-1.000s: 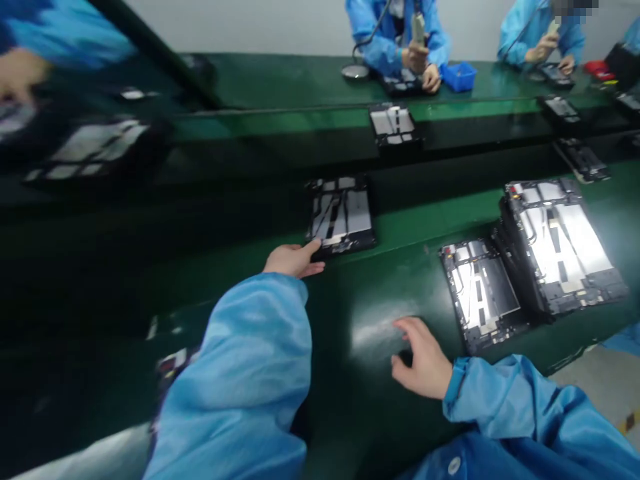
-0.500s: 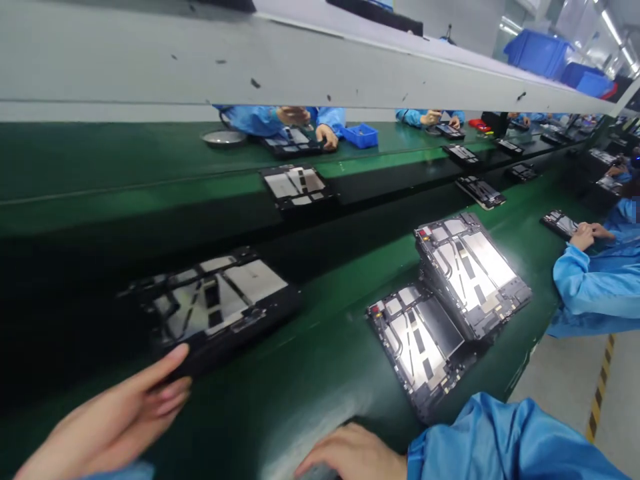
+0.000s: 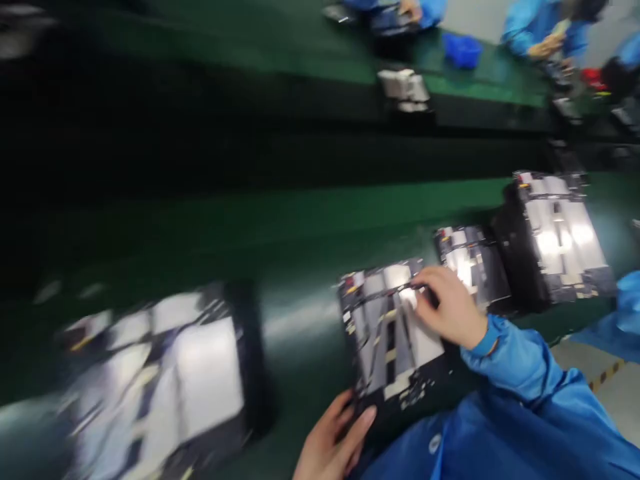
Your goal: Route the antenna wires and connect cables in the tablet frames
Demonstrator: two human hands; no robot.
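An opened tablet (image 3: pixel 370 333) lies before me on the green bench, its silver plates and dark cables bare. My left hand (image 3: pixel 340 433) grips its lower left corner, thumb on top and fingers curled at the side. My right hand (image 3: pixel 450 310) reaches over its upper right part, with thumb and forefinger closed together by a dark cable; whether they pinch it cannot be made out. Behind that hand is another opened tablet (image 3: pixel 463 257), partly covered.
A stack of opened tablets (image 3: pixel 567 227) stands at the right. Blurred opened tablets (image 3: pixel 205 373) are at the lower left. One tablet (image 3: pixel 405 90) lies beyond the dark strip (image 3: pixel 300 157). Co-workers in blue sleeves (image 3: pixel 520 30) and a blue bin (image 3: pixel 461 50) are at the back.
My view has swung down and left. My left hand, earlier at a tablet on the left, now grips the tablet before me. My right hand has risen from the front edge onto this tablet.
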